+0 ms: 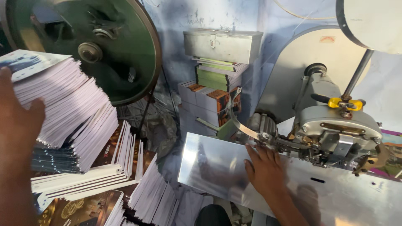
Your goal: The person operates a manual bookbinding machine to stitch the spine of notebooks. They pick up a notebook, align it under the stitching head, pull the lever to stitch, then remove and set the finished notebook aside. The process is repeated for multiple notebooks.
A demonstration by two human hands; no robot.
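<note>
My left hand [19, 125] rests against the side of a tall leaning stack of thin white booklets [71, 104] at the left, fingers spread along its edge. My right hand [264, 169] lies flat, fingers apart, on the shiny metal work plate [213, 167] of a stitching machine [335, 129], just below the machine's head and feed parts. Neither hand grips anything that I can see.
A large green flywheel [104, 46] stands behind the booklet stack. More booklets lie fanned below [125, 180]. At the back are stacked bundles [213, 96] under a grey metal box [222, 44]. A pale round guard [372, 21] hangs at top right.
</note>
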